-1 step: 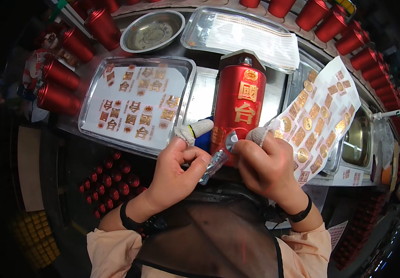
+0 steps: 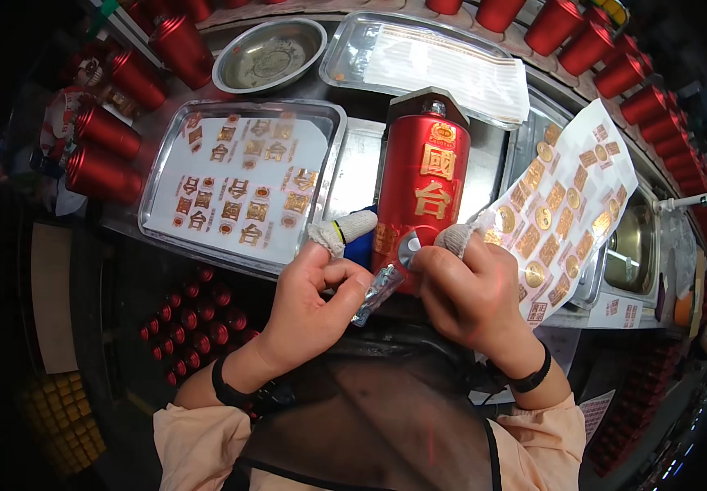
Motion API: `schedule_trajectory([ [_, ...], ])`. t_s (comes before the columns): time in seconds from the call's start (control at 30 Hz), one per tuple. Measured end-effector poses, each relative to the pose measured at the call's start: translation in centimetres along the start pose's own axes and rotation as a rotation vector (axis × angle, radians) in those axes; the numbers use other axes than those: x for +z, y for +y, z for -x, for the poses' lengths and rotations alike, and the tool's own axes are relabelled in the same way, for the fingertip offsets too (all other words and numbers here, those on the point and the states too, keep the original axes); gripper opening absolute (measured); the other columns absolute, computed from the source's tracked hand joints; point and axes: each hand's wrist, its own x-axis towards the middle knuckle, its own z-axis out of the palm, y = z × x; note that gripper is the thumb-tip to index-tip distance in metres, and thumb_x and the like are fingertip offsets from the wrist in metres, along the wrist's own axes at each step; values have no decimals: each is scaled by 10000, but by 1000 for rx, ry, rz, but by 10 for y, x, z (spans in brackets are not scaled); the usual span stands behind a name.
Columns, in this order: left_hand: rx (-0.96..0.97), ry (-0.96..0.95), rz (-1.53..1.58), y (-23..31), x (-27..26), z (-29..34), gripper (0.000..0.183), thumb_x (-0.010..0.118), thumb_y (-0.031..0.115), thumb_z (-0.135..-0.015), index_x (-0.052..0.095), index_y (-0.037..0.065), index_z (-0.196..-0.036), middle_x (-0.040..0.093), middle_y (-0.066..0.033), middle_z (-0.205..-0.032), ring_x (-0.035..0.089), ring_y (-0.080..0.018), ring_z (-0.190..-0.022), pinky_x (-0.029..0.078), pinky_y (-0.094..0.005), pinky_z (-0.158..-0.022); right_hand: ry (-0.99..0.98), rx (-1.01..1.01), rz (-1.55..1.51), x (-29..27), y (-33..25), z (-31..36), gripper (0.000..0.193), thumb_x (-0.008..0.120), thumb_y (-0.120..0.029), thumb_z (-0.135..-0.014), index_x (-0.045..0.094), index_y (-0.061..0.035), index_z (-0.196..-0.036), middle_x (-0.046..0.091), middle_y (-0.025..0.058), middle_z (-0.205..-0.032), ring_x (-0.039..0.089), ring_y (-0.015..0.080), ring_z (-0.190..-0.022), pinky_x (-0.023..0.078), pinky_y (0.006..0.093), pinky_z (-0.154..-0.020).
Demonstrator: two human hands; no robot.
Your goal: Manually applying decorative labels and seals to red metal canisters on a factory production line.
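A red bottle [image 2: 424, 180] with raised gold characters lies tilted in a dark angular holder [image 2: 424, 98] in front of me. My left hand [image 2: 314, 290] pinches a crinkled clear and silvery strip [image 2: 377, 295] by its thumb. Its index finger, in a knitted finger cover [image 2: 355, 225], points at the bottle's left side beside a blue patch. My right hand [image 2: 472, 286] is closed at the bottle's lower front, its fingertips at a small round silvery piece [image 2: 411, 245]; its index finger also wears a knitted cover. A white sheet of gold stickers [image 2: 591, 184] rises behind this hand; whether it is gripped is hidden.
At left lies a metal tray [image 2: 150, 192] with a sheet of gold stickers. Behind stand a metal bowl [image 2: 270, 57] and a tray [image 2: 353, 41] of white strips. Red bottles [image 2: 181, 51] line the back and sides. A metal basin [image 2: 632, 245] sits at right.
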Motion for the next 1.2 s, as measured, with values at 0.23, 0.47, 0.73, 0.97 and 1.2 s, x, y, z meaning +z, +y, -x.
schedule_trajectory([
  [0.23,-6,2,10,2,2,-1,538,571,-29,-938,399,-12,-1448,612,21,-873,501,10,-769,414,-157,-721,14,16,-15,3,3,-1,270,714,-30,-691,629,-83,-942,535,101,-770,572,287,-592,444,387,-516],
  [0.47,-12,-21,25,3,0,-1,555,558,-36,-939,384,-9,-1465,618,15,-868,530,0,-777,424,-162,-723,94,59,-76,1,6,5,209,708,-39,-693,650,-83,-889,521,96,-728,553,272,-564,421,384,-494],
  [0.73,-5,-22,4,1,-1,0,549,544,-36,-945,376,-12,-1467,633,-2,-879,548,-8,-785,429,-166,-717,79,-40,-75,8,11,5,287,771,-79,-684,686,-93,-958,529,86,-742,558,258,-558,420,372,-490],
  [0.97,-4,-30,21,2,0,0,544,546,-33,-946,371,-20,-1462,633,3,-884,533,0,-776,420,-162,-705,79,-57,-36,7,8,1,301,771,-73,-683,675,-96,-967,514,90,-739,554,265,-546,416,375,-479],
  [1.2,5,-29,22,3,0,0,537,548,-34,-946,377,-25,-1455,635,4,-882,530,2,-770,414,-158,-697,84,-28,-27,7,6,-1,288,769,-70,-679,661,-96,-944,514,100,-742,555,279,-545,420,378,-481],
])
